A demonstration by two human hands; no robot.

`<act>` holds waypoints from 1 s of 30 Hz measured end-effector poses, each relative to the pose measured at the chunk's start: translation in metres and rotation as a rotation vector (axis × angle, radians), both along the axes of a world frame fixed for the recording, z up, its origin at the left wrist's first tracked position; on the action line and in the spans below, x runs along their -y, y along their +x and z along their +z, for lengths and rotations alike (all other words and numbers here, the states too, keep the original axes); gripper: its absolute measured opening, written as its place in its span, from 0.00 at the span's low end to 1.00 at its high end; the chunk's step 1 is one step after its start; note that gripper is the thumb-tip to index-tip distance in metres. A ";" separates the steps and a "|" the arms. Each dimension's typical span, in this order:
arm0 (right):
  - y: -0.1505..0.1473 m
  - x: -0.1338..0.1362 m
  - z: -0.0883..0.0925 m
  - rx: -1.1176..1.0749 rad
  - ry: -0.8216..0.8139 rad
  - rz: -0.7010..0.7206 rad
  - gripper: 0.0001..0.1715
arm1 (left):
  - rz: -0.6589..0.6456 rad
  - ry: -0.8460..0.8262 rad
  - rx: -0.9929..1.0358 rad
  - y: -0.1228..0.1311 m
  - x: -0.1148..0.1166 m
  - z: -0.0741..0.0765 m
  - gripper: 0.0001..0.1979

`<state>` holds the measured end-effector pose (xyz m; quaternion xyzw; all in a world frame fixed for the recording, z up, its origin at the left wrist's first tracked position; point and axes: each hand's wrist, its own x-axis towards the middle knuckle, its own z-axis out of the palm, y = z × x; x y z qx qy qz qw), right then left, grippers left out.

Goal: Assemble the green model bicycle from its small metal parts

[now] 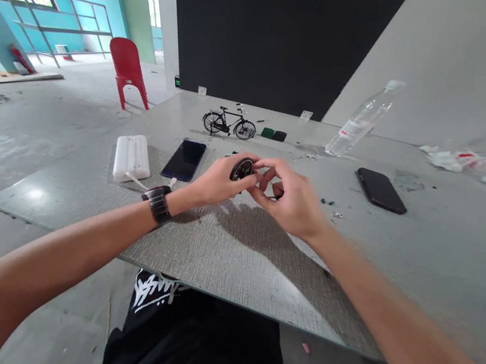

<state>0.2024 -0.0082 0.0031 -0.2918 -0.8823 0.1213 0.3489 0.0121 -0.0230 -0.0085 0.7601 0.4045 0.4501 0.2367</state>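
Observation:
My left hand (216, 181) grips a small black model wheel (241, 170) with thin spokes, holding it just above the grey board (222, 263). My right hand (288, 197) meets it from the right, its thumb and fingertips pinched at the wheel's hub on something too small to make out. A black watch (157, 201) sits on my left wrist. Beyond my hands, near the board's far edge, a complete black miniature bicycle (229, 123) stands upright.
A white power bank (131, 157) and a dark phone (184, 159) lie left of my hands, another black phone (381, 190) to the right. Two small pads (274, 134), a clear plastic bottle (362, 121), crumpled wrappers (454, 159) and a red chair (127, 69) lie farther off.

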 end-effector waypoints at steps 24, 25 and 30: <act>0.010 -0.001 0.006 -0.018 0.240 -0.103 0.08 | 0.219 0.210 -0.326 -0.026 -0.016 0.004 0.29; 0.011 -0.003 0.006 -0.030 0.245 -0.121 0.08 | 0.213 0.213 -0.416 -0.027 -0.017 0.003 0.31; 0.013 -0.007 0.006 -0.058 0.230 -0.161 0.08 | 0.128 0.135 -0.662 -0.027 -0.015 -0.001 0.38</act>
